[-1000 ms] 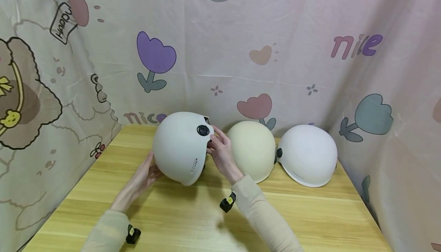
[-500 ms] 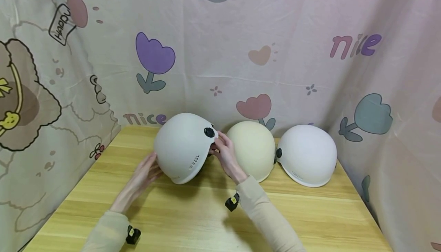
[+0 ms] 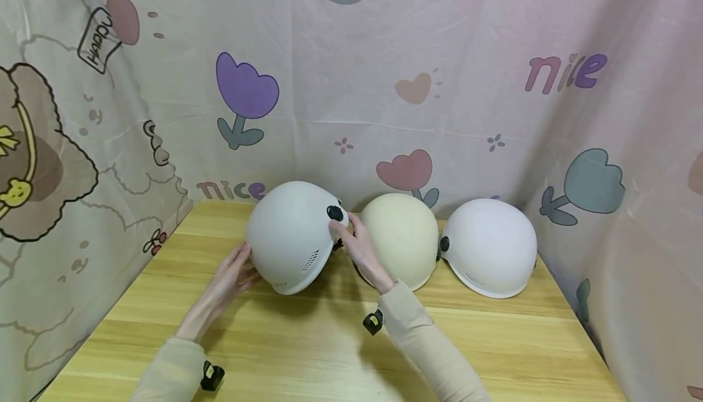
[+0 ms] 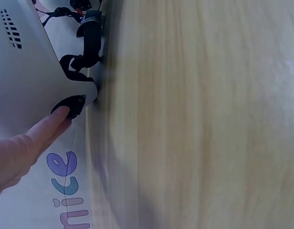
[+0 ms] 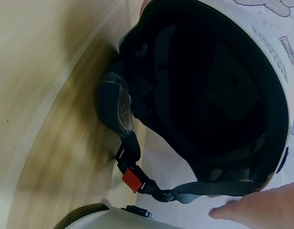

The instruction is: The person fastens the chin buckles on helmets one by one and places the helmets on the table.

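Observation:
A pale grey-white helmet [image 3: 293, 237] is tilted above the left part of the table, held between both hands. My left hand [image 3: 233, 271] grips its left side; in the left wrist view, fingers [image 4: 46, 129] lie on the black round knob [image 4: 70, 106] at its edge. My right hand [image 3: 359, 246] holds the opposite side, thumb on the shell just below another black knob [image 3: 335, 213]. In the right wrist view appear the dark padded inside [image 5: 208, 95], a black chin strap [image 5: 130, 148] and its red buckle [image 5: 132, 180]. The remaining right-hand fingers are mostly hidden.
A cream helmet [image 3: 403, 237] stands right behind my right hand, and a white helmet [image 3: 491, 246] stands to its right. All are over a wooden table [image 3: 307, 353]. A printed curtain [image 3: 340, 72] hangs behind and at both sides.
The helmet has tilted and turned slightly, its knob moving right and down. My right hand has shifted right with it, and its thumb now lies farther onto the shell. The left hand stays nearly still.

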`<state>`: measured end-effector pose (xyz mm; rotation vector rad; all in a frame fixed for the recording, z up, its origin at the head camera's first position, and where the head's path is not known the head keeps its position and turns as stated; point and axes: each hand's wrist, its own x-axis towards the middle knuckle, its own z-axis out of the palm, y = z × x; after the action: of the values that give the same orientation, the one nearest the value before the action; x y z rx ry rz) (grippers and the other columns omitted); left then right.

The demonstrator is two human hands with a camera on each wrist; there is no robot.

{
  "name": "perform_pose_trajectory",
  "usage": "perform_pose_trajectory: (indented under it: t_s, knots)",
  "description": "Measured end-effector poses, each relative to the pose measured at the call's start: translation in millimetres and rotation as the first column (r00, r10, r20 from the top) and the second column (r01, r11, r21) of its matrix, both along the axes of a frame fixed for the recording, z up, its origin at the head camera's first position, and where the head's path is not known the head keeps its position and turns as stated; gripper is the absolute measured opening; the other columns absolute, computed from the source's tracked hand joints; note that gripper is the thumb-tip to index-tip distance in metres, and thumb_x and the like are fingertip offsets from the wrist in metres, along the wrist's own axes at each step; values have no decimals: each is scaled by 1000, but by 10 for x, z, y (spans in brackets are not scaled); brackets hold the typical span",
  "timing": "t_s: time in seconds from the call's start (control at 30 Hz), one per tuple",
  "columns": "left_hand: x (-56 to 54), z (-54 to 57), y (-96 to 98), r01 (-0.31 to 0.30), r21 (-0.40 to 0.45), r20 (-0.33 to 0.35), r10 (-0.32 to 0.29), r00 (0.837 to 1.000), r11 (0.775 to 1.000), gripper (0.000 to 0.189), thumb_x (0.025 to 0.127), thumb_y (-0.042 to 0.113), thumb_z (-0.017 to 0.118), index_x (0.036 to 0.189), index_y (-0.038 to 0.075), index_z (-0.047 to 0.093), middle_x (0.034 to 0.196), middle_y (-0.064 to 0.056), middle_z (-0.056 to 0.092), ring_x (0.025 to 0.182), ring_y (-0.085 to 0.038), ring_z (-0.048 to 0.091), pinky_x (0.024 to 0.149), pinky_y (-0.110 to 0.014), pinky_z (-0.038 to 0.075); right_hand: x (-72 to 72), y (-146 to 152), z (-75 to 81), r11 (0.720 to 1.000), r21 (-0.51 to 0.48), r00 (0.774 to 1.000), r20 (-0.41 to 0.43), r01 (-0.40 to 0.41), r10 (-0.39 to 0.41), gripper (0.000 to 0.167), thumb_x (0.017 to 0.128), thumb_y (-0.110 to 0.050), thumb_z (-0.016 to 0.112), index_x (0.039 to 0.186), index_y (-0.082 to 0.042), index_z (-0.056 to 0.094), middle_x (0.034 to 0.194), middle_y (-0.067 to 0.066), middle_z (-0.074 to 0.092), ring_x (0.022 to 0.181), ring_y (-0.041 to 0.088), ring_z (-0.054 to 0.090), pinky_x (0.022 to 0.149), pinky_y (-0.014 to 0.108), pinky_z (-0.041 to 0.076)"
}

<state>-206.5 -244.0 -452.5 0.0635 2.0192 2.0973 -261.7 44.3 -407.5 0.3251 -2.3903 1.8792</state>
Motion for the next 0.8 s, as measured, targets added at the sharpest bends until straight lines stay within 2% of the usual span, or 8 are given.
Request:
perform_pose_trajectory:
  t_s: [0.1,0.17,0.27,0.33,0.5,0.57,0.7,0.8]
  knots:
    - [8,2,6,0,-4,-10,0,1000,1000,78,109,46,31,160,7,-13,165,-32,-4,149,-56,16,120,-59,25,15,4,-14,999,1,999,20,-34,34,53,99,-39,60,140,-6,52,126,15,64,106,23,62,97,40,52]
    - [13,5,10,7,-11,-18,-7,1000,1000,78,109,45,33,161,7,-11,165,-32,-2,149,-56,16,120,-59,27,19,5,-22,999,3,999,10,-49,49,53,100,-38,59,141,-5,49,136,14,61,123,23,58,106,38,48]
    - [17,9,15,10,-24,-26,-11,1000,1000,77,109,44,35,161,7,-9,165,-32,1,149,-55,18,119,-59,29,20,7,-42,997,-4,997,5,-75,75,52,102,-36,57,142,-4,46,139,17,59,128,29,57,109,44,47]
    - [20,8,14,8,-31,-30,-9,1000,999,77,109,44,35,161,7,-9,165,-33,2,149,-55,19,119,-59,29,11,9,-57,996,-30,996,15,-89,89,58,103,-34,56,149,-3,40,148,19,53,137,31,50,116,46,42]
    - [12,7,15,3,-29,-40,-4,999,1000,76,110,42,35,161,7,-9,164,-34,3,149,-55,18,120,-61,27,-9,29,-99,990,-77,992,46,-116,120,75,104,-30,54,160,-1,14,166,20,23,156,32,21,129,50,18]
    - [9,10,18,1,-28,-41,-2,999,1000,76,110,41,36,161,7,-10,164,-34,4,149,-55,18,120,-62,26,-24,34,-114,987,-94,989,51,-131,136,72,104,-30,54,160,-1,19,165,20,27,154,33,25,128,50,21]
    - [11,11,18,-10,-46,-36,9,999,999,77,109,38,39,161,9,-10,164,-34,6,150,-54,18,120,-62,27,-55,29,-148,983,-114,985,74,-147,156,59,104,-32,56,152,-5,35,153,19,47,142,34,46,122,49,36]
    - [17,10,12,-21,-66,-36,19,999,998,79,108,36,44,162,10,-9,164,-33,4,152,-51,16,120,-61,28,-57,16,-182,984,-98,980,113,-150,161,68,103,-37,55,155,-3,28,158,22,40,146,36,41,123,51,32]
